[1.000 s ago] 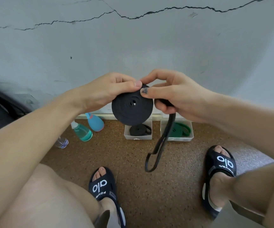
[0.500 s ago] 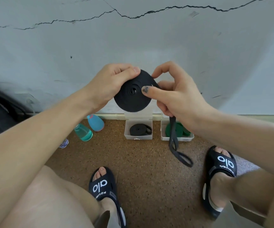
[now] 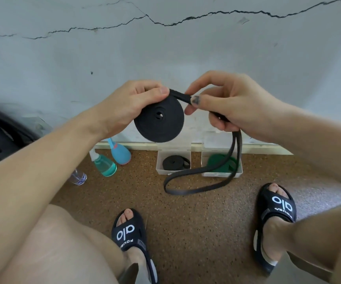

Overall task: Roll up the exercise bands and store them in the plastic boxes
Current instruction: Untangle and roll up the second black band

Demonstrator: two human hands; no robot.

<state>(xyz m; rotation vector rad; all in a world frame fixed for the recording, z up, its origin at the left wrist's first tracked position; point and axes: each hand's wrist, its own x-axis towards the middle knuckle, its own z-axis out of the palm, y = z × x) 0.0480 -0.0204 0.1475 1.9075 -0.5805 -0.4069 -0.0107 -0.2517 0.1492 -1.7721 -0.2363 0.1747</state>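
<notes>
Boxes (image 3: 173,171) – black, green bands inside

A pale grey wall (image 3: 186,58) filled the upper frame, a jagged crack (image 3: 165,23) running across it; below lay speckled brown floor (image 3: 196,222).

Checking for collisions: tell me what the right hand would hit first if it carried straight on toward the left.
Probably the black roll, held by the left hand; the right hand already pinches its loose tail. Depth is uncertain.
</notes>
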